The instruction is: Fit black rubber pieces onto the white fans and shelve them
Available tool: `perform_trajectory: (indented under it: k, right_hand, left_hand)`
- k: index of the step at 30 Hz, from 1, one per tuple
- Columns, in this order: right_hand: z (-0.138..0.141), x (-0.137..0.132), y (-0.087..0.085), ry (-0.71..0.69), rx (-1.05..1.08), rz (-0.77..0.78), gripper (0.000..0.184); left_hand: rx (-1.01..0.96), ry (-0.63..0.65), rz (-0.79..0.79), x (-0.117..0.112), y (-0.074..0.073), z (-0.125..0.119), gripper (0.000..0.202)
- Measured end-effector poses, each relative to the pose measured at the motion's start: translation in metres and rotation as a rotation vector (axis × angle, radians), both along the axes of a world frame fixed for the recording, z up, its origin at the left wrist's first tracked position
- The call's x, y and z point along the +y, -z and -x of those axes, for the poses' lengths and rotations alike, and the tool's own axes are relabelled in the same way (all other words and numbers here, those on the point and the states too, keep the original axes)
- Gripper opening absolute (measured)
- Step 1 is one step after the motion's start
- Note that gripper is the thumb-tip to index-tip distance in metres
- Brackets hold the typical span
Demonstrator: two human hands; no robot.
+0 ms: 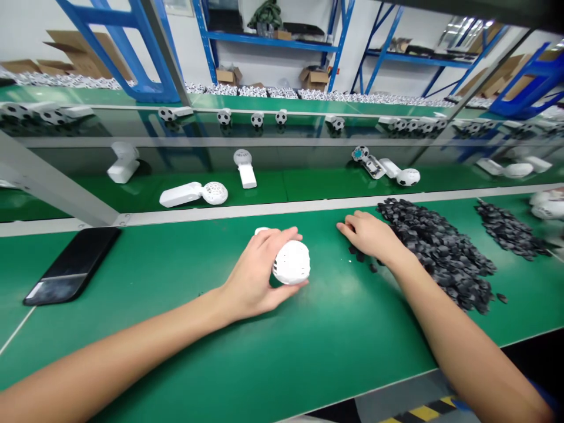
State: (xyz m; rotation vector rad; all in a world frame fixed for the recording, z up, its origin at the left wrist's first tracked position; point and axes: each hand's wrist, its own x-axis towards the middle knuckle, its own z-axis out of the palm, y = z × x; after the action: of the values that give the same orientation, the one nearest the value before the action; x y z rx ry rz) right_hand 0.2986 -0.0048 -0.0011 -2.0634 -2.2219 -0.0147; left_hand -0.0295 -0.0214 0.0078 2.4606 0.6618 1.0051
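Observation:
My left hand point(259, 270) is closed round a white handheld fan point(292, 263), its round, slotted head turned toward me. Most of the fan's handle is hidden behind my fingers. To the right, my right hand point(368, 232) rests low over the green table with its fingers curled and pressed together. Whatever the fingertips hold, if anything, cannot be made out. Beside that wrist lies a large heap of small flat black pieces point(434, 249), and a few loose ones point(359, 255) are scattered just below the hand.
A black phone-like slab point(74, 264) lies at the left. Beyond the metal rail point(282, 207), white fans point(194, 192) lie on a green belt. A smaller black heap point(511, 229) sits at right, near a blurred white object point(549, 204). Blue racks point(273, 39) stand behind.

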Motion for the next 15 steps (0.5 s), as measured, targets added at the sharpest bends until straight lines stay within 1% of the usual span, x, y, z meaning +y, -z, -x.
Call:
perform_trajectory:
  k: [2,4,6,8,10,12,13,15]
  right_hand:
    - [0.0,0.003,0.003,-0.037,-0.025,-0.013,0.037]
    - [0.002,0.004,0.003,-0.042,0.008,-0.042,0.037]
    - [0.007,0.0,-0.001,-0.076,0.161,-0.068,0.037]
    - [0.019,-0.008,-0.007,-0.171,0.393,-0.073,0.035]
    - [0.035,-0.021,-0.015,-0.312,0.58,-0.048,0.03]
    - [0.055,-0.034,-0.021,-0.459,0.693,-0.03,0.025]
    - [0.064,-0.041,-0.023,-0.512,0.735,-0.021,0.023]
    - [0.08,-0.05,-0.025,-0.567,0.786,-0.013,0.02]
  left_hand:
    - [-0.026,0.001,-0.01,0.006,0.005,0.0,0.077]
    - [-0.059,-0.07,-0.04,0.011,0.009,0.0,0.068]
    - [-0.098,-0.156,-0.037,0.016,0.013,0.002,0.065]
    - [-0.085,-0.213,-0.01,0.017,0.012,0.003,0.066]
    - [0.038,-0.269,-0.01,0.016,0.008,0.004,0.067]
    - [0.209,-0.328,-0.031,0.013,0.002,0.004,0.066]
    - [0.28,-0.344,-0.037,0.011,-0.001,0.003,0.066]
    - [0.369,-0.343,-0.032,0.008,-0.004,0.001,0.068]
